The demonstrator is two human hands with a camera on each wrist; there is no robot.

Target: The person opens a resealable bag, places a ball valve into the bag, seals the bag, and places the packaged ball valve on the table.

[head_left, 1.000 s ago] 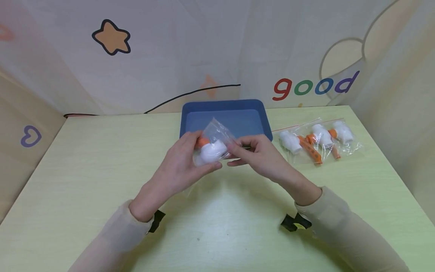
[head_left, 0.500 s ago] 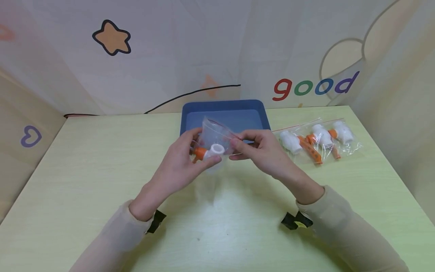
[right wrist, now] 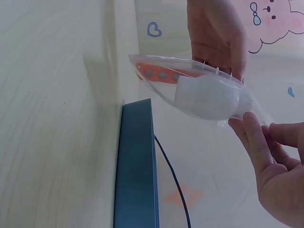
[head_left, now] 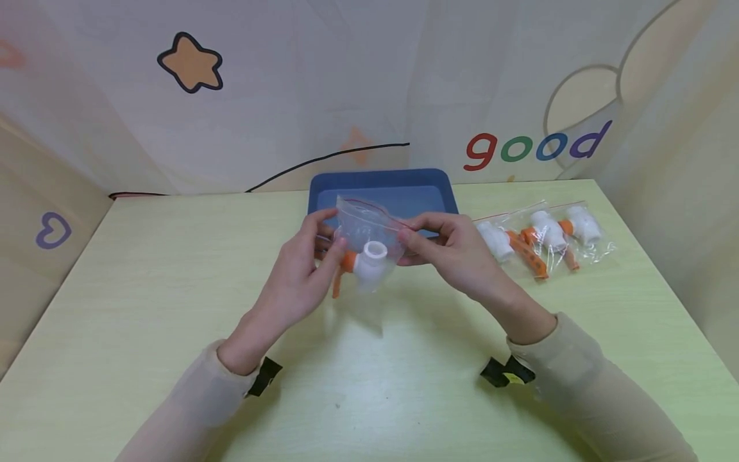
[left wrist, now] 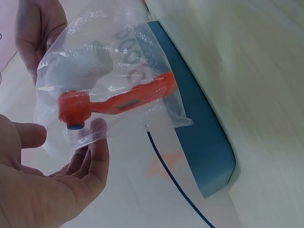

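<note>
A clear zip bag (head_left: pixel 369 221) with a red seal line hangs over the table, in front of the blue tray. Inside it is a white ball valve (head_left: pixel 369 266) with an orange lever handle (left wrist: pixel 137 95), its round white opening turned upward in the head view. My right hand (head_left: pixel 456 250) pinches the bag's upper right edge between thumb and fingers. At the bag's left side is my left hand (head_left: pixel 297 276); in the left wrist view its thumb and fingertips stand apart, with the fingertips right at the bag's edge.
The blue tray (head_left: pixel 444 186) lies at the back of the table, partly hidden behind the bag and hands. To its right are several bagged ball valves (head_left: pixel 548 231) with orange handles. A printed curtain (head_left: pixel 323 83) hangs behind the table.
The bag has turned and spread, so the valve now hangs with an opening up. My left hand has loosened from around the valve and shifted left; my right keeps its pinch.
</note>
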